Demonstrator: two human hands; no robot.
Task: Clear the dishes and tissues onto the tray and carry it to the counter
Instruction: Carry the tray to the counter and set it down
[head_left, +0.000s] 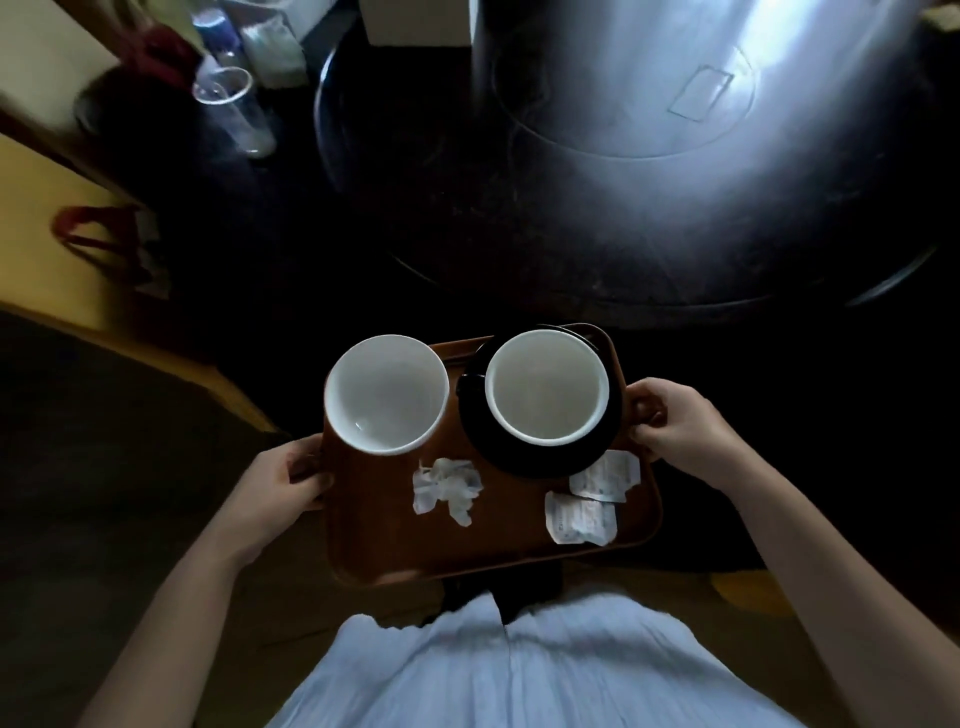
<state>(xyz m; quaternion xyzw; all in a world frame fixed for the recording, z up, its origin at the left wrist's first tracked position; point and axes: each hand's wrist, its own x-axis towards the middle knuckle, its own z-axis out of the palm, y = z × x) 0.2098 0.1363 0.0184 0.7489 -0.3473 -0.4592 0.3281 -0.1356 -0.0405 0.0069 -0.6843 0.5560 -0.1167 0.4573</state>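
A brown tray (498, 540) is held level in front of my body, above the floor. My left hand (283, 480) grips its left edge and my right hand (680, 428) grips its right edge. On the tray a white bowl (387, 392) stands at the far left. A second white bowl (545, 387) sits on a black plate (524, 460) at the far right. A crumpled white tissue (447, 488) lies in the middle. Two flattened paper wrappers (592, 499) lie at the near right.
A large dark round table (597, 208) with a shiny turntable lies just beyond the tray. A clear glass (234, 109), bottles and a tissue pack stand at the far left. A yellow bag with red handles (88, 228) is on the left.
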